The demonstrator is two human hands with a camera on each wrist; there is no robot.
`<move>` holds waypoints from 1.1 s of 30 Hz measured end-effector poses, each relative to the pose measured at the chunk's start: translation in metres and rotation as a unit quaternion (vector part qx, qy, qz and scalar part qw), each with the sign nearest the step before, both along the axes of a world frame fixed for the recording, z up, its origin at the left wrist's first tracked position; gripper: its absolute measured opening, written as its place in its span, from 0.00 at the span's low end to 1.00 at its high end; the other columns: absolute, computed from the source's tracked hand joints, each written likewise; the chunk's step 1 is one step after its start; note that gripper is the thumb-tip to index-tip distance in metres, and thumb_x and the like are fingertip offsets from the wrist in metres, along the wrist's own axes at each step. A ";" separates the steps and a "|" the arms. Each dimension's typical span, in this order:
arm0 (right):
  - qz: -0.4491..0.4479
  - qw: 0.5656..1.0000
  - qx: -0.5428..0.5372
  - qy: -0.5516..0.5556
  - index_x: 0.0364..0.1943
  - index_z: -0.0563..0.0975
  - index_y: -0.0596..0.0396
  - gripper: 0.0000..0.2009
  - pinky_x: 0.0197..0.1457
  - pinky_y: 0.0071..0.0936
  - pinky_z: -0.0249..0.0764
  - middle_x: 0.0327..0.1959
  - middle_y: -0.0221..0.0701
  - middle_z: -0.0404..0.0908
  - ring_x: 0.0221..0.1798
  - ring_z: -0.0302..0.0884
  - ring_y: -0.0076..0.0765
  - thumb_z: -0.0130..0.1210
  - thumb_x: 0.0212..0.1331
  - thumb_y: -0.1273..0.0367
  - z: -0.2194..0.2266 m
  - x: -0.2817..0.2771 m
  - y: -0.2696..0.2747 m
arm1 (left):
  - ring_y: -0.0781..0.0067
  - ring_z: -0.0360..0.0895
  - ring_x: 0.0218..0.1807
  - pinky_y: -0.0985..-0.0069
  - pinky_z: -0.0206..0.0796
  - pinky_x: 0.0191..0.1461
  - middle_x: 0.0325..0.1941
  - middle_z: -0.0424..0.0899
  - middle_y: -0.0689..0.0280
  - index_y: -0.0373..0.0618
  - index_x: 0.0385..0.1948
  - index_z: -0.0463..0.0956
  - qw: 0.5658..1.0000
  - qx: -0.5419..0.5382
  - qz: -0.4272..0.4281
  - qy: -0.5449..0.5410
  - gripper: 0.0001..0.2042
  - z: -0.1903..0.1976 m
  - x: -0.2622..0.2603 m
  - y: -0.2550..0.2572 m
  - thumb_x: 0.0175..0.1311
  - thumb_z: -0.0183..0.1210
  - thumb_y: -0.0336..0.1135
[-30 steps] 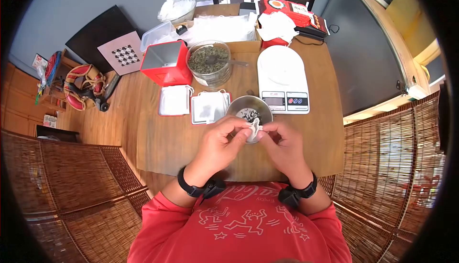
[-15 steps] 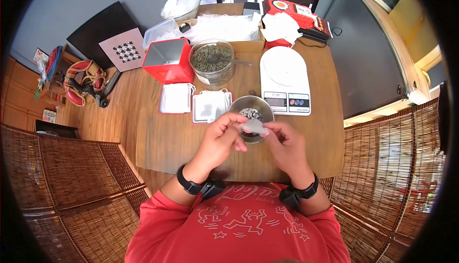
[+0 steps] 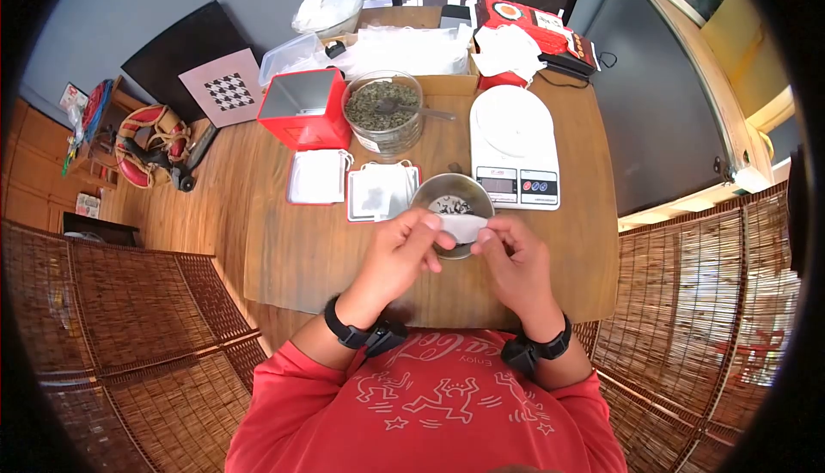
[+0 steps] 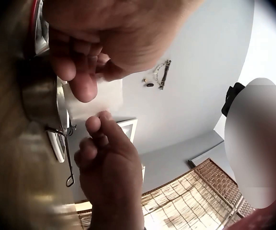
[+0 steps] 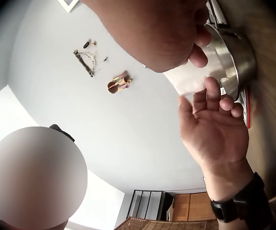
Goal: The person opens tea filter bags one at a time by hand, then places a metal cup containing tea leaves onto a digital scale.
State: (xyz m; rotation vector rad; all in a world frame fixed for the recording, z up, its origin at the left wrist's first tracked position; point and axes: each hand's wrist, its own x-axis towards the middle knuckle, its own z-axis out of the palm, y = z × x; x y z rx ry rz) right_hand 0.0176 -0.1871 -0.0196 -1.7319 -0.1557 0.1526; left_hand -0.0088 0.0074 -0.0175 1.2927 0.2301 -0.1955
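Note:
A small white tea bag (image 3: pixel 464 230) of thin, see-through material is stretched flat between both hands, over the near rim of a steel bowl (image 3: pixel 421 201). My left hand (image 3: pixel 391 258) pinches its left end, the thumb lying on top. At the other end, the right hand (image 3: pixel 520 262) grips it between thumb and forefinger. Dark loose tea leaves (image 3: pixel 451 205) lie inside the bowl. In the left wrist view the bag (image 4: pixel 99 100) looks pale and smooth, with the steel wall of the bowl (image 4: pixel 39 91) beside it.
A white kitchen scale (image 3: pixel 516 142) stands right of the bowl. Filled white bags lie on two small trays at its left. Behind them are a red tin (image 3: pixel 301 121) and a glass jar (image 3: pixel 382 138) of dried leaves with a spoon. A box (image 3: pixel 451 83) of white bags sits farther back.
The tea bag was bunched upright between the fingertips; now it lies stretched flat between the hands. The left thumb has shifted onto it, and the right hand has turned slightly.

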 end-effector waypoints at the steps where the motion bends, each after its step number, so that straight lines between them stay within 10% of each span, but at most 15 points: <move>1: 0.027 0.999 -0.001 -0.019 0.48 0.79 0.61 0.09 0.34 0.19 0.74 0.32 0.31 0.86 0.30 0.78 0.17 0.58 0.66 0.73 -0.001 0.000 -0.003 | 0.85 0.77 0.27 0.84 0.70 0.31 0.33 0.85 0.66 0.39 0.42 0.76 1.000 -0.023 0.006 0.009 0.05 0.002 -0.002 0.003 0.71 0.57 0.30; 8: 0.031 0.998 0.015 -0.047 0.61 0.71 0.58 0.20 0.38 0.15 0.70 0.44 0.30 0.83 0.33 0.72 0.14 0.57 0.65 0.78 0.004 -0.009 -0.017 | 0.86 0.75 0.37 0.84 0.68 0.42 0.35 0.80 0.74 0.41 0.42 0.78 0.955 0.192 0.147 -0.171 0.06 -0.001 0.002 0.056 0.67 0.59 0.22; 14: -0.009 0.999 0.037 0.016 0.58 0.73 0.58 0.17 0.40 0.15 0.71 0.40 0.28 0.83 0.38 0.74 0.15 0.56 0.66 0.78 -0.004 -0.014 -0.034 | 0.72 0.82 0.35 0.73 0.73 0.42 0.34 0.85 0.64 0.42 0.47 0.78 0.873 0.423 0.225 -0.093 0.11 0.004 0.020 0.139 0.64 0.62 0.28; 16: -0.018 0.998 0.055 0.013 0.57 0.74 0.58 0.16 0.40 0.15 0.71 0.39 0.28 0.82 0.38 0.75 0.15 0.57 0.66 0.78 -0.005 -0.016 -0.036 | 0.63 0.82 0.34 0.68 0.74 0.41 0.36 0.85 0.59 0.42 0.48 0.79 0.821 0.515 0.225 -0.099 0.13 0.006 0.019 0.138 0.62 0.63 0.32; 18: -0.015 0.998 0.052 0.022 0.56 0.74 0.58 0.16 0.40 0.15 0.71 0.39 0.28 0.82 0.38 0.75 0.15 0.57 0.65 0.77 -0.004 -0.018 -0.037 | 0.57 0.82 0.36 0.64 0.74 0.43 0.39 0.85 0.57 0.42 0.46 0.80 0.612 0.738 0.209 -0.193 0.13 0.010 0.016 0.135 0.60 0.64 0.32; 22: -0.020 0.998 0.047 0.025 0.56 0.74 0.57 0.16 0.40 0.14 0.70 0.39 0.27 0.82 0.38 0.75 0.15 0.57 0.65 0.78 -0.005 -0.018 -0.039 | 0.50 0.81 0.44 0.59 0.73 0.49 0.43 0.84 0.55 0.41 0.42 0.81 0.828 0.539 0.116 -0.100 0.12 0.025 0.016 0.081 0.58 0.64 0.35; 33: -0.008 0.997 0.072 0.014 0.56 0.74 0.58 0.16 0.39 0.13 0.70 0.39 0.26 0.82 0.38 0.74 0.13 0.56 0.66 0.79 0.001 -0.022 -0.046 | 0.53 0.83 0.41 0.61 0.74 0.46 0.43 0.84 0.55 0.39 0.44 0.80 0.763 0.633 0.021 -0.131 0.16 -0.002 0.035 0.059 0.56 0.67 0.36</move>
